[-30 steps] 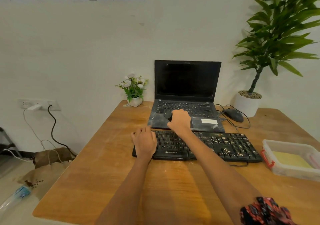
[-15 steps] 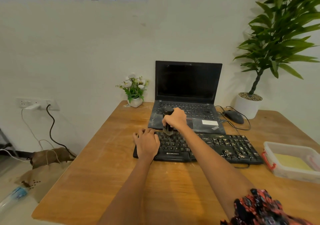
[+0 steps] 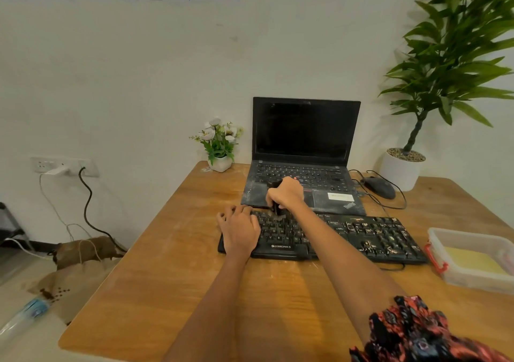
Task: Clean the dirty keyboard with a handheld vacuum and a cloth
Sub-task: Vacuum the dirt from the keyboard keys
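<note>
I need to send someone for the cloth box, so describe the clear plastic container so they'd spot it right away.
Start at the wooden table and go to its right edge, just past the end of the black keyboard. The clear plastic container sits there: the only see-through box, with a red side latch and a yellow cloth inside.

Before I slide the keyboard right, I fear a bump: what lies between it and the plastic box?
In the head view, only bare table separates the keyboard from the plastic box; the keyboard's thin cable loops out just short of it.
</note>
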